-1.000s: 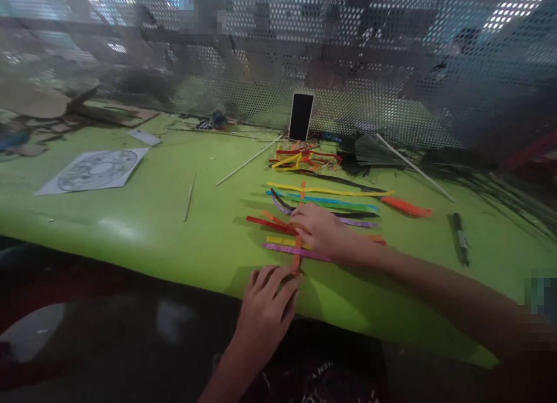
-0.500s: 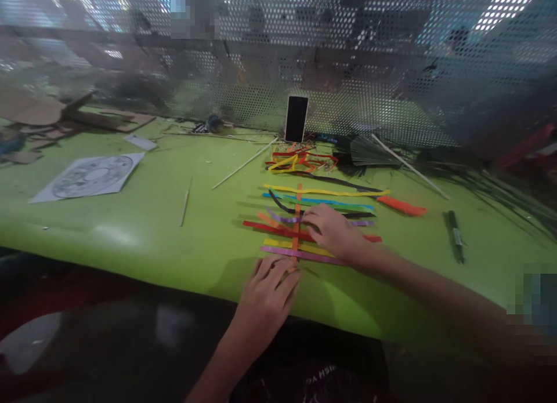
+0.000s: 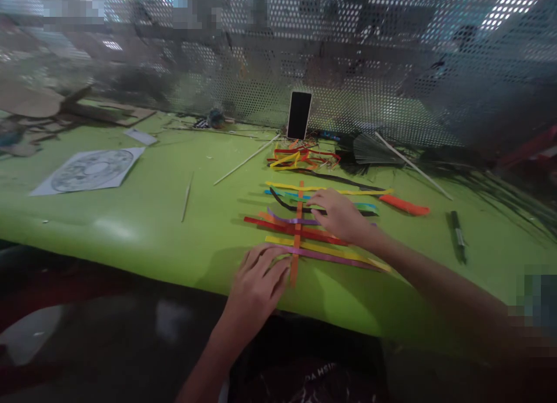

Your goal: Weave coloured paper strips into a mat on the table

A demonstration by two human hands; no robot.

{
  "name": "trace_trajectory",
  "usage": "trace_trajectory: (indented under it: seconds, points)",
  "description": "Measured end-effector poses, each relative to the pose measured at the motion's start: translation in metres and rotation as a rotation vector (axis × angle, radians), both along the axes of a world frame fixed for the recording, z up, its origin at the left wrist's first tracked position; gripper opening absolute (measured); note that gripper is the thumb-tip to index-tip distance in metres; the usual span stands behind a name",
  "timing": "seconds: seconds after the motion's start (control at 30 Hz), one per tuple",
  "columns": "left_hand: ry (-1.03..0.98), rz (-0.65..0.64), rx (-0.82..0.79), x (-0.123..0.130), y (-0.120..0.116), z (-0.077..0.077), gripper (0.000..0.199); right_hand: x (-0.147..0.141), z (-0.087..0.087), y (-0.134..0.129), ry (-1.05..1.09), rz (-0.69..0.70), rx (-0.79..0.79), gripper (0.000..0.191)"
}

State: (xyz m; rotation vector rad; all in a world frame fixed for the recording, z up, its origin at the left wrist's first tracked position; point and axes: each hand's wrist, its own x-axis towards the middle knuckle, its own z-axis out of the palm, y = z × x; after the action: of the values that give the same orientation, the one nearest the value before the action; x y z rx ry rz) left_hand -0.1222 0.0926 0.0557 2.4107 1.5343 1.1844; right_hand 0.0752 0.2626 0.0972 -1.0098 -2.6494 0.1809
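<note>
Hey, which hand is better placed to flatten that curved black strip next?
Probably your right hand: its fingertips are close to the black strip, while your left hand is nearer you, by the pink strip.

Strips (image 3: 297, 229) lie before the phone (image 3: 299, 115) (pen (image 3: 458, 236) at right).

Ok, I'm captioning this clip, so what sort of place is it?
Probably a craft workspace: thin multicoloured flat strips, a black marker pen and a white paper sheet with a round design lie on one glossy green tabletop.
</note>
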Motion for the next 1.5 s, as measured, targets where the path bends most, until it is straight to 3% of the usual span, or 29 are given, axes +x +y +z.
trace_trajectory:
  seconds: [0.17, 0.37, 0.57, 0.93, 1.23, 1.5]
  points:
    - [0.025, 0.033, 0.069, -0.004, 0.023, 0.011, 0.022, -0.007, -0.006, 0.014, -0.071, -0.009, -0.004, 0.021]
    - [0.135, -0.052, 0.108, 0.009, 0.043, 0.016, 0.018, -0.009, -0.017, 0.005, -0.081, 0.015, -0.019, 0.023]
    - [0.180, -0.066, 0.106, 0.011, 0.045, 0.014, 0.016, -0.006, -0.013, -0.003, -0.108, 0.091, -0.037, 0.024]
    - [0.205, -0.065, 0.074, 0.012, 0.045, 0.017, 0.014, 0.002, -0.018, -0.006, -0.022, 0.071, -0.085, 0.015]
    - [0.204, -0.070, 0.065, 0.012, 0.044, 0.016, 0.017, 0.008, -0.019, -0.008, -0.114, 0.071, -0.009, 0.017]
    - [0.174, -0.084, 0.089, 0.014, 0.045, 0.018, 0.014, 0.002, -0.010, 0.002, -0.030, 0.015, 0.046, 0.020]
